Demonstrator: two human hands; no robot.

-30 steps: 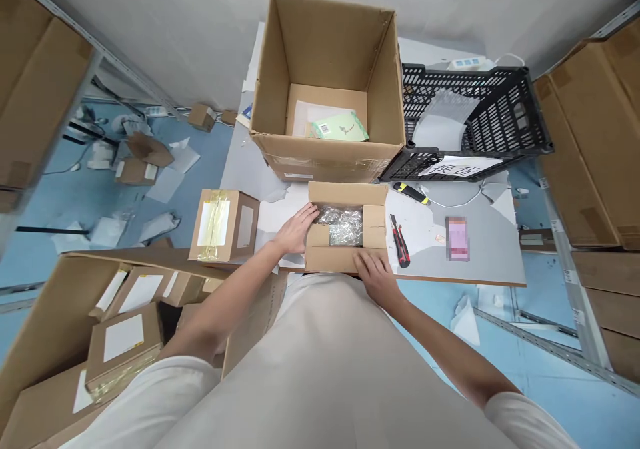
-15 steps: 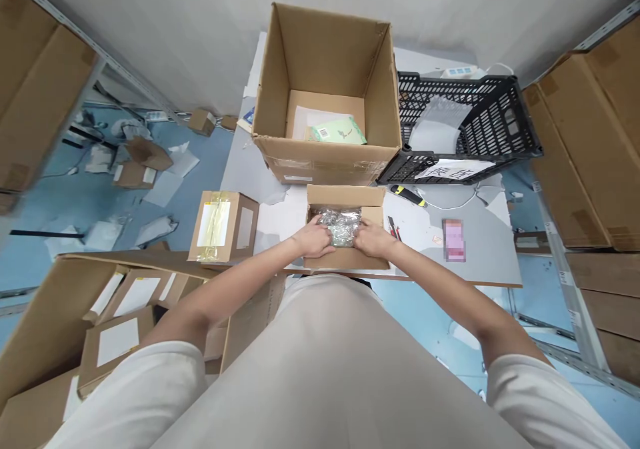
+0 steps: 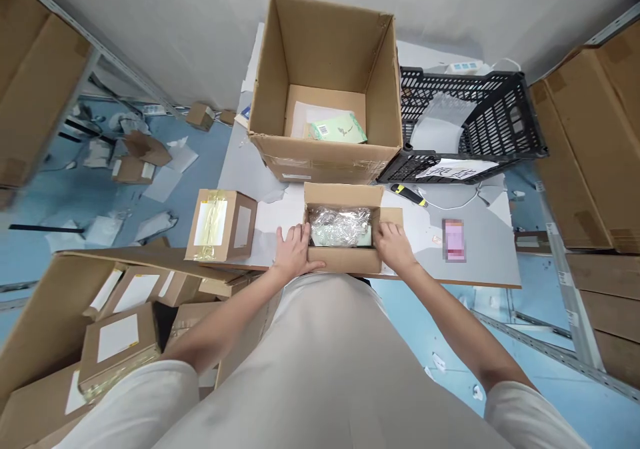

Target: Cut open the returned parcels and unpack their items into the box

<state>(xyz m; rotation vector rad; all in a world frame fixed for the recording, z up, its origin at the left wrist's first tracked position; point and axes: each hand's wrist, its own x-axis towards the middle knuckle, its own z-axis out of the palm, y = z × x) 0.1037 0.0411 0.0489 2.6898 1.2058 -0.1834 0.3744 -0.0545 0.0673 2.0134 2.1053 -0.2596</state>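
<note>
The box (image 3: 345, 261) stood open between my two hands, its long axis running from one hand to the other, and its near long side was close to my body. My left hand (image 3: 293, 252) lay open at the left end, the fingers spread and the thumb reaching along the near wall. My right hand (image 3: 395, 245) was at the right end, with curled fingers just below the flap (image 3: 393, 214) that was folded outward; whether they pinched the cardboard, I cannot tell. Inside lay the clear wrap (image 3: 340, 223), also lengthwise between the hands, somewhat nearer to the left one. Something pale green showed at its near edge. Beyond both hands stood the big box (image 3: 325, 159); beyond the right hand, the cutter (image 3: 409, 194); and left of my left hand, apart from it, a taped box (image 3: 243, 229).
</note>
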